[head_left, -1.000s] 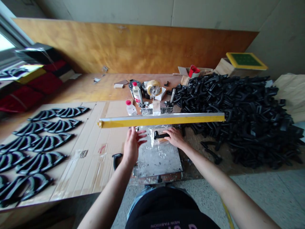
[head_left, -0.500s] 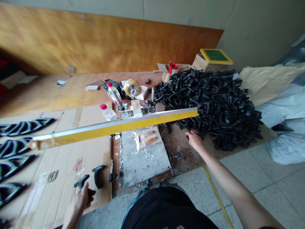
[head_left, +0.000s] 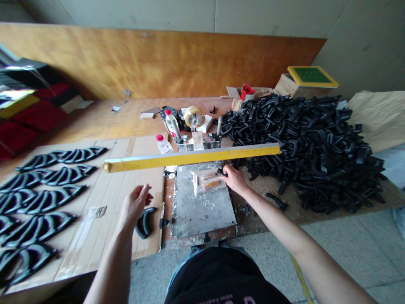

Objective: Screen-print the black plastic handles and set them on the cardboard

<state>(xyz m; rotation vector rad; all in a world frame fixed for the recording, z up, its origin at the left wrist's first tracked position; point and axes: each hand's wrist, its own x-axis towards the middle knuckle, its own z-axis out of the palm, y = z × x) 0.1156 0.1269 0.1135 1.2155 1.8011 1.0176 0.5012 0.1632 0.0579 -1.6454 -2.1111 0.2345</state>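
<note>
My right hand rests at the far right corner of the taped metal plate, fingers curled on a small black plastic part beside the orange mark on the plate. My left hand hovers open, fingers apart, over the cardboard sheet, just above a black curved handle lying near the plate's left edge. A raised yellow-edged screen frame hangs across above the plate.
A big heap of black plastic parts fills the right of the bench. Rows of black curved parts lie on the cardboard at left. Behind the plate stand two red-capped bottles, a tape roll and a box with a green screen.
My right hand went to the black heap and came back to the plate with a black part. My left hand put a black handle down on the cardboard and let go of it.
</note>
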